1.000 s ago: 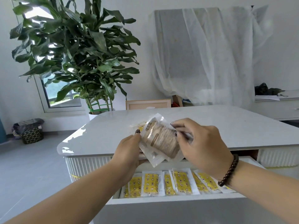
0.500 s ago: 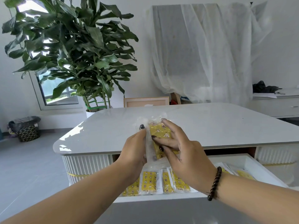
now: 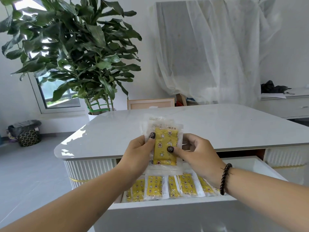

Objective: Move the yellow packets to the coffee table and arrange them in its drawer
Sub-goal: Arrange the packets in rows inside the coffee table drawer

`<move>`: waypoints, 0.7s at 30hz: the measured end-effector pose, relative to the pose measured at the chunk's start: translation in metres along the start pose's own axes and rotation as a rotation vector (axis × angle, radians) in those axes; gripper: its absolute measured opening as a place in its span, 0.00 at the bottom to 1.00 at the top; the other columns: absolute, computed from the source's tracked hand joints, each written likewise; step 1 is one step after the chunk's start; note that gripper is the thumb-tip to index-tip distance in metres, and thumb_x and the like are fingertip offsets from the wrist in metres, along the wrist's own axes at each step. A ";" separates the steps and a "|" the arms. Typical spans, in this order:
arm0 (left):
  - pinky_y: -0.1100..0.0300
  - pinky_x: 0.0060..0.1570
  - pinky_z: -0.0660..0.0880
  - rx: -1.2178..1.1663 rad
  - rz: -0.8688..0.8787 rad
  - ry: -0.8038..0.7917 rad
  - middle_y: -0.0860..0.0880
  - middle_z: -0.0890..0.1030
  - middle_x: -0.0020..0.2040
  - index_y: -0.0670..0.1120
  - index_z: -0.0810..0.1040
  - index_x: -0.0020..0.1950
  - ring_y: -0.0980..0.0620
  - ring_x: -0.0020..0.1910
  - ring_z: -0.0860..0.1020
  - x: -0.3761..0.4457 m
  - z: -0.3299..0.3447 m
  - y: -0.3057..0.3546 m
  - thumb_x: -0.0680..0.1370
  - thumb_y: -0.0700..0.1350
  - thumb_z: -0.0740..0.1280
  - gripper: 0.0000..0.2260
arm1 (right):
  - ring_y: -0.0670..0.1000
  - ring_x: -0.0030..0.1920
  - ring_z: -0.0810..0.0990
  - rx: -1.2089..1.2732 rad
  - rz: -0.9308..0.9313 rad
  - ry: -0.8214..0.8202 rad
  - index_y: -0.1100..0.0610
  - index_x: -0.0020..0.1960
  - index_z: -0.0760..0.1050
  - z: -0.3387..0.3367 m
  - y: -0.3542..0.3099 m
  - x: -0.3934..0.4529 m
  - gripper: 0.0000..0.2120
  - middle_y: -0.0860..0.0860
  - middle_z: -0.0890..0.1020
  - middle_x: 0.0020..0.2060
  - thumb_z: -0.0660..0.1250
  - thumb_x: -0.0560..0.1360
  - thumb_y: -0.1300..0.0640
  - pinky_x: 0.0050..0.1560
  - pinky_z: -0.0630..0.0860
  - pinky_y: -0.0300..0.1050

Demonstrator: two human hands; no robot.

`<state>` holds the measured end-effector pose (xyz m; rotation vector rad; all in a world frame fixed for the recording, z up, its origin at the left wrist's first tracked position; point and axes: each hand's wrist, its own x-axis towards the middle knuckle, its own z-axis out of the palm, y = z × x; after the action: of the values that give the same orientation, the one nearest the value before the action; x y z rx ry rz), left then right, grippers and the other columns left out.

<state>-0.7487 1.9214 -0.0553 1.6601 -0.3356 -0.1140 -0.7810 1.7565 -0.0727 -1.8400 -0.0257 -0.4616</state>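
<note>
I hold a small stack of yellow packets [image 3: 164, 144] upright above the open drawer [image 3: 170, 202] of the white coffee table [image 3: 217, 128]. The front packet shows its yellow side with star prints inside clear wrap. My left hand [image 3: 139, 156] grips the stack's left edge, thumb on the front. My right hand [image 3: 195, 156] grips the right edge, thumb pressed on the yellow face. Several more yellow packets [image 3: 154, 186] lie in a row inside the drawer, partly hidden under my wrists.
A tall potted plant [image 3: 75, 52] stands behind the table's left corner. A picture frame [image 3: 150, 103] leans behind the table. White sheeting [image 3: 209, 52] covers something at the back. A patterned bin [image 3: 27, 136] sits on the floor at left, a low cabinet [image 3: 287, 104] at right.
The stack has been turned from its pale back side to its yellow front and stood upright. Both hands shifted to its side edges. The view came closer to the drawer.
</note>
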 end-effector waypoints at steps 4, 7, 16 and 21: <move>0.49 0.58 0.78 0.200 0.033 -0.143 0.52 0.86 0.48 0.49 0.80 0.54 0.52 0.50 0.84 -0.003 0.000 -0.002 0.82 0.47 0.62 0.08 | 0.47 0.39 0.83 0.104 0.040 0.045 0.54 0.46 0.81 -0.003 0.005 -0.002 0.09 0.49 0.85 0.38 0.76 0.67 0.54 0.42 0.80 0.38; 0.45 0.58 0.78 0.290 0.044 -0.165 0.47 0.85 0.50 0.47 0.79 0.53 0.45 0.52 0.82 -0.002 0.001 -0.005 0.82 0.45 0.61 0.07 | 0.47 0.39 0.81 0.125 0.076 0.058 0.53 0.48 0.80 -0.005 0.010 -0.003 0.13 0.51 0.84 0.40 0.77 0.66 0.55 0.40 0.78 0.39; 0.52 0.46 0.78 0.325 0.044 -0.149 0.39 0.83 0.50 0.46 0.79 0.50 0.44 0.41 0.78 0.004 0.021 -0.032 0.82 0.46 0.60 0.09 | 0.49 0.48 0.81 0.225 0.270 -0.041 0.56 0.47 0.82 -0.014 0.030 0.001 0.05 0.55 0.85 0.47 0.73 0.71 0.59 0.43 0.73 0.39; 0.49 0.51 0.79 0.319 0.001 -0.154 0.40 0.83 0.50 0.43 0.79 0.52 0.41 0.44 0.81 0.013 0.035 -0.047 0.82 0.44 0.60 0.10 | 0.47 0.49 0.81 0.190 0.354 -0.109 0.55 0.46 0.80 -0.014 0.050 0.005 0.01 0.50 0.84 0.45 0.69 0.75 0.59 0.49 0.76 0.40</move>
<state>-0.7390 1.8882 -0.1042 1.9717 -0.4905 -0.1962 -0.7684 1.7267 -0.1133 -1.6366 0.1740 -0.1062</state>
